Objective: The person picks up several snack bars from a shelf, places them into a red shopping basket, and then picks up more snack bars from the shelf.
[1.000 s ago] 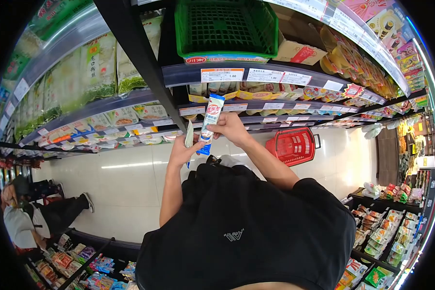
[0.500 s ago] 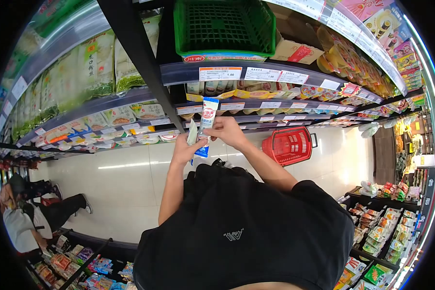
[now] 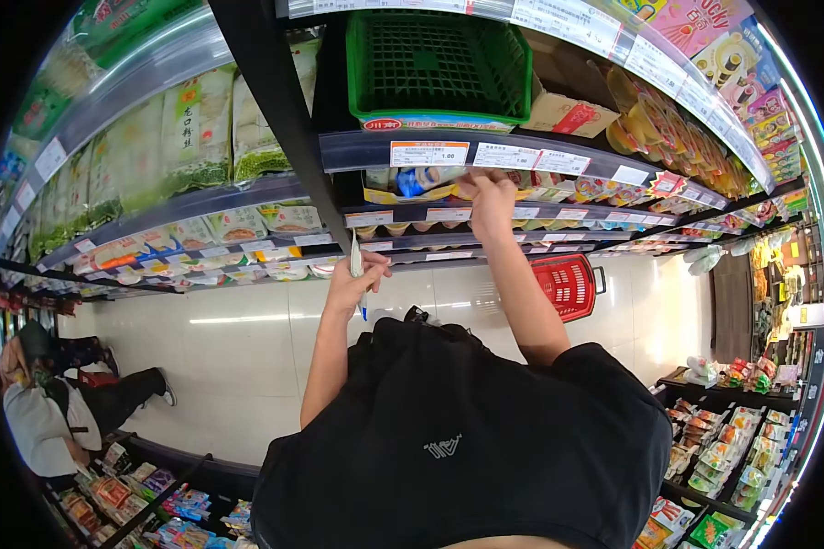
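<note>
My left hand (image 3: 351, 285) is closed around a thin packet (image 3: 357, 256), seen nearly edge-on, with a blue lower end. My right hand (image 3: 492, 203) reaches to the front of the shelf, fingers bent and slightly apart at the yellow-edged display box (image 3: 444, 192); nothing shows between them, though the tips are partly hidden. A blue-and-white packet (image 3: 418, 181) lies in that box, left of my right hand. Other small wrapped goods sit there, partly covered by the price labels above.
A green plastic basket (image 3: 439, 69) stands on the shelf above. On the floor to the right is a red shopping basket (image 3: 568, 288), partly behind my right arm. A black shelf post (image 3: 279, 101) divides the racks. A person (image 3: 50, 412) is at the far left.
My right hand has left the blue-and-white packet and moved up and right to the shelf box. That packet now lies in the box. My left hand still grips its thin packet.
</note>
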Available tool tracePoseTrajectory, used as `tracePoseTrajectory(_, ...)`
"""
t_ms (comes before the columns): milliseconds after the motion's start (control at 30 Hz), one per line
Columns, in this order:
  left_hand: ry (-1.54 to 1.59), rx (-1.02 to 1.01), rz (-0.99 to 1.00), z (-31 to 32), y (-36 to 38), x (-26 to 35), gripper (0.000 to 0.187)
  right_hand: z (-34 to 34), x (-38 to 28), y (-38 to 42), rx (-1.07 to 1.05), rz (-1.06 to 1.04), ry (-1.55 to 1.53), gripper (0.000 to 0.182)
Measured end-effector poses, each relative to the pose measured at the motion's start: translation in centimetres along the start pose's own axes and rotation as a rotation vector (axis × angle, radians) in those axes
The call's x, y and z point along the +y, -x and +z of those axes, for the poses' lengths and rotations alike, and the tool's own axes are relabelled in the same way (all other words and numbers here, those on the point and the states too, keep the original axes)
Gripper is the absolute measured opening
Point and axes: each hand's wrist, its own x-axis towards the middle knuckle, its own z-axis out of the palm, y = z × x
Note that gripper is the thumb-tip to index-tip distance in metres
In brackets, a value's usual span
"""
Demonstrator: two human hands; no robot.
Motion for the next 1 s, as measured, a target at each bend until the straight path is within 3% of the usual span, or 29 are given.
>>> tracePoseTrajectory(200, -0.023, 0.037, -0.029, -1.1, -0.1, -0.3, 0.021, 1.4, 0.8, -2.3, 0.072, -0.195, 0.194, 0.026)
tracePoseTrajectory(267, -0.025, 0.049, -0.034, -1.4, -0.3, -0.1, 0.021, 1.2, 1.4, -2.5, -0.032, -0.127, 0.408, 0.032)
tracePoseTrajectory(367, -0.023, 0.057, -0.049, -1.6, -0.2, -0.2, 0.022, 1.5, 2.1, -2.7, -0.178, -0.254, 0.424, 0.032)
tracePoseTrajectory(433, -0.011, 0.047, -0.065, -1.9, -0.5, -0.1, 0.023, 1.7, 2.2, -3.3, -0.244, -0.379, 0.721, 0.032)
tracePoseTrajectory(467, -0.013, 0.045, -0.063, -2.0, -0.7, 0.0, 0.023, 1.8, 2.2, -3.7, -0.243, -0.382, 0.719, 0.032)
tracePoseTrajectory(533, -0.02, 0.036, -0.073, -2.0, -0.8, 0.1, 0.023, 2.2, 2.0, -3.8, -0.211, -0.523, 1.108, 0.033)
tracePoseTrajectory(567, -0.02, 0.036, -0.076, -2.0, -0.9, 0.1, 0.023, 2.4, 2.0, -3.9, -0.197, -0.494, 1.178, 0.032)
tracePoseTrajectory(700, -0.009, 0.065, -0.028, -2.0, -1.5, 0.2, 0.019, 2.4, 2.6, -3.8, -0.164, -0.669, 1.259, 0.031)
tracePoseTrajectory(767, -0.001, 0.078, -0.023, -2.1, -1.6, -0.1, 0.019, 2.7, 2.5, -2.6, -0.121, -0.547, 0.933, 0.026)
tracePoseTrajectory(867, 0.088, 0.062, -0.019, -1.8, -1.9, -0.1, 0.02, 3.5, 1.6, 0.2, -0.071, -0.383, 0.917, 0.02)
tracePoseTrajectory(1000, 0.103, 0.033, -0.055, -1.8, -2.5, -0.4, 0.023, 3.2, 2.7, 2.1, -0.097, -0.389, 0.914, 0.017)
